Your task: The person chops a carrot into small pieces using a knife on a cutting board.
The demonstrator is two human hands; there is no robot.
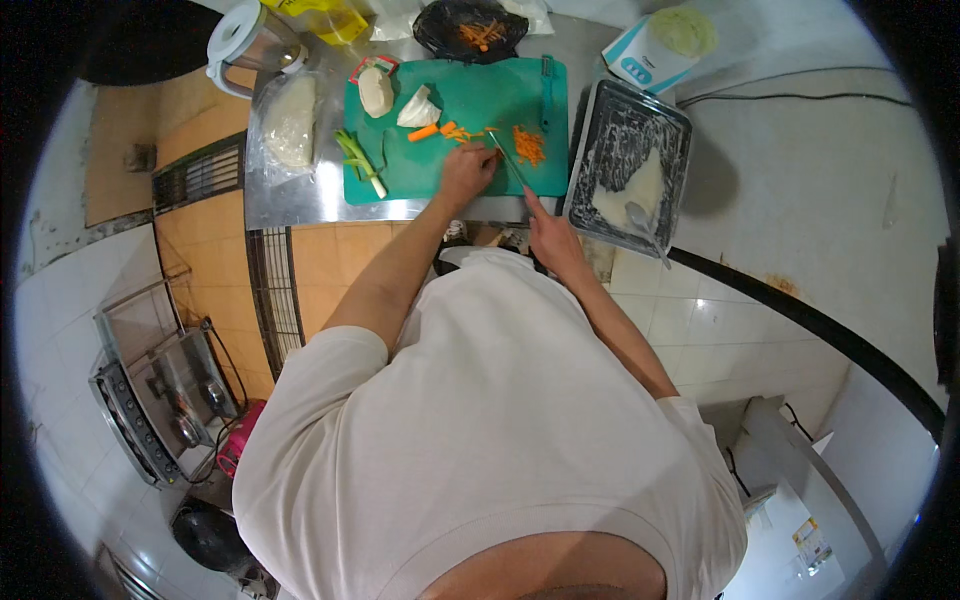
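Note:
My right hand (pixel 553 241) grips the handle of a kitchen knife (pixel 510 159), its blade slanting up and left over a green cutting board (pixel 420 176). Close by the blade, the curled fingers of my left hand (pixel 469 174) hold a small piece of carrot, mostly hidden under the fingertips. Sliced carrot (pixel 457 133) lies just beyond that hand, beside a carrot stick (pixel 423 133). To the right of the blade is a heap of finely cut carrot (pixel 529 145). A white cabbage wedge (pixel 420 109), a pale peeled vegetable (pixel 376 92) and spring onion (pixel 361 165) occupy the board's left side.
A dark tray (pixel 585 180) holding pale batter and a spoon (pixel 646 231) stands at the right. Behind the board is a black plastic bag (pixel 442 37) with carrot peelings. A blender jug (pixel 255 45) and a bagged white slab (pixel 289 124) stand left on the steel table (pixel 330 214).

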